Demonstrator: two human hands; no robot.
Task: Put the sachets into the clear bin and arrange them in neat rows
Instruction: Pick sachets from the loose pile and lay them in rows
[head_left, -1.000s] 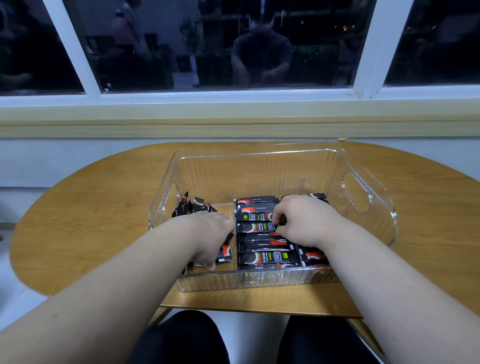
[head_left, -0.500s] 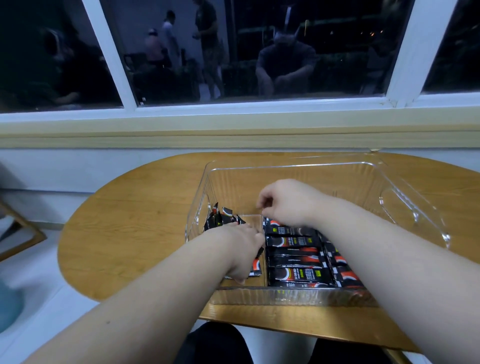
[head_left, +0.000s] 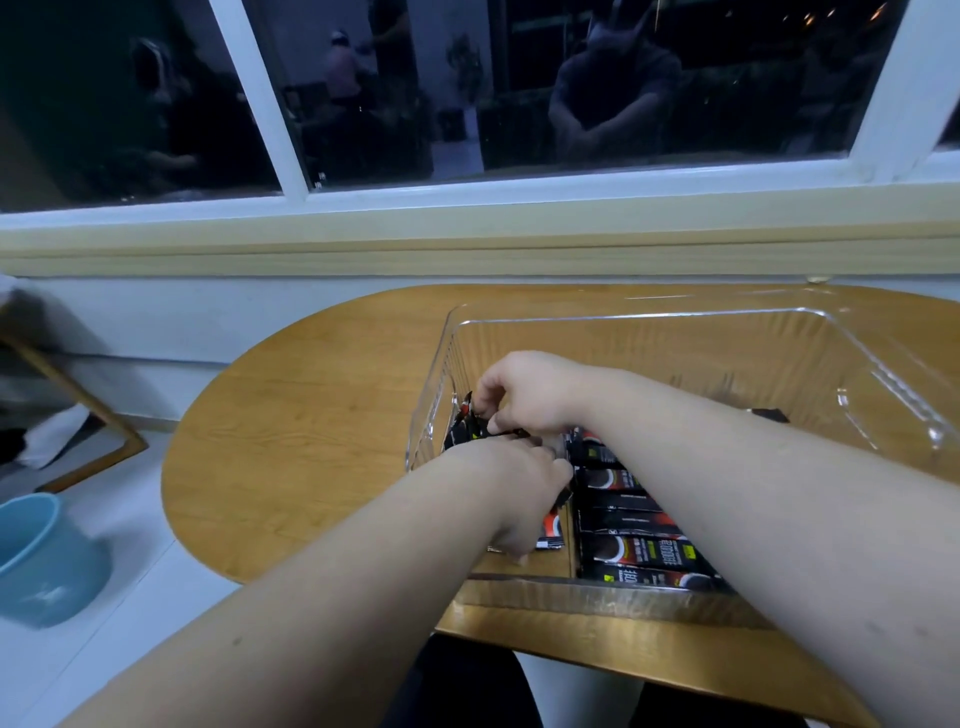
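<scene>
Every sachet I could see was already inside the bin (head_left: 675, 313) on the table (head_left: 311, 441). One neat row (head_left: 639, 551) ran back from the front wall, partly under my right forearm. A loose heap (head_left: 462, 428) leaned against the left wall, and my right hand (head_left: 524, 395) pinched one of them in curled fingers. My left hand (head_left: 519, 493) lay over a sachet near the front-left corner; whether it gripped, I could not tell. I judged the second row was left to build.

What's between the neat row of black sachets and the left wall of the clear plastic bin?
Head view: both hands. The right hand pinches loose black sachets near the bin wall; the left hand rests over flat sachets.
</scene>
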